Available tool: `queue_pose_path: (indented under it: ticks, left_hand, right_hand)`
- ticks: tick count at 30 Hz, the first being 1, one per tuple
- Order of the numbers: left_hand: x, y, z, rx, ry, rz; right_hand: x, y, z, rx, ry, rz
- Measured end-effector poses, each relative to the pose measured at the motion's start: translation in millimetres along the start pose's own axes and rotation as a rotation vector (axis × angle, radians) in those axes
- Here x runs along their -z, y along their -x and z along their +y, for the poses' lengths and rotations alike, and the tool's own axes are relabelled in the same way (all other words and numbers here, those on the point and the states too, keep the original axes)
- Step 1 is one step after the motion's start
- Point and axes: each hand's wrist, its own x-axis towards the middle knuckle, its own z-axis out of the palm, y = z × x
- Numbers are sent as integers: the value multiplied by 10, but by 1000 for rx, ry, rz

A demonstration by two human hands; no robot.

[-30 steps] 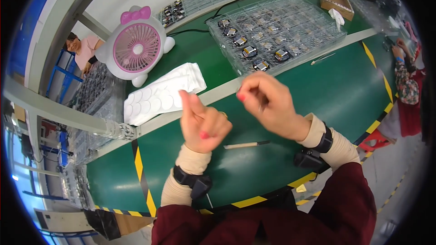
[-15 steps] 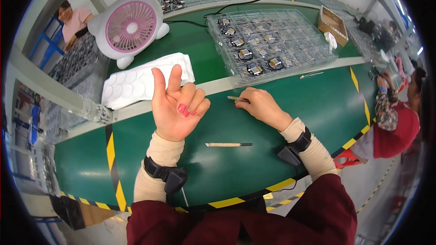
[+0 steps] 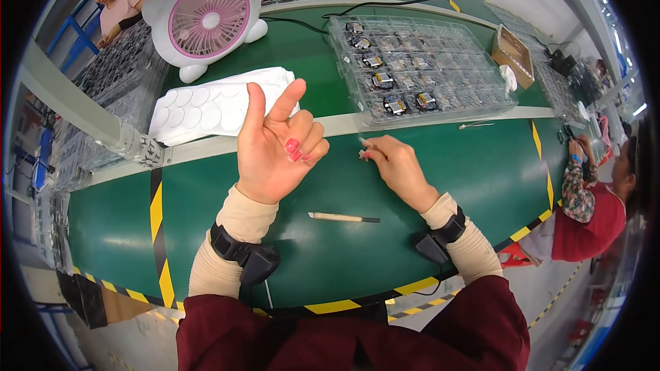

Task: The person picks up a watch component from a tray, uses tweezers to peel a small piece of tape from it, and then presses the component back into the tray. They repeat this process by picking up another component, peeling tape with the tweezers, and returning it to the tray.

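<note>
My left hand (image 3: 278, 151) is raised palm up over the green table, thumb and index finger spread apart, the other fingers half curled, with no object visible in it. To its right, my right hand (image 3: 399, 168) pinches a small thin piece (image 3: 362, 154) between thumb and fingertips; only pale bits of it show, so its kind is unclear. Below and between the hands lies a slim pen-like tool (image 3: 344, 218) with a wooden handle, a pale tip and a dark end. Ahead of the right hand, a clear compartment tray (image 3: 440, 106) holds several small round electronic parts (image 3: 395, 104).
A white and pink fan (image 3: 210, 22) stands at the far left, behind white sheets with round shapes (image 3: 199, 110). A cardboard box (image 3: 512, 55) is at the back right. A metal bar (image 3: 316, 128) crosses the table. Co-workers sit at far left and right.
The view has tilted and shifted slightly. In my right hand the small piece has turned, and its yellow side no longer shows. My left hand keeps its spread pose.
</note>
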Motion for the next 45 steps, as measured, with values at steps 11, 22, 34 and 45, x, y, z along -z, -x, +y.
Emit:
queue_pose_path:
  ticks: [11, 22, 34, 45]
  left_hand:
    - [16, -17, 30, 39, -34, 44]
    - [409, -335, -74, 283, -786, 446]
    - [667, -892, -151, 460, -323, 616]
    - [572, -1319, -416, 452, -395, 413]
  right_hand:
    - [50, 83, -29, 141, 200, -7]
    - [207, 100, 78, -24, 255, 169]
    - [1116, 51, 760, -797, -749, 844]
    - [1614, -283, 944, -806, -950, 850]
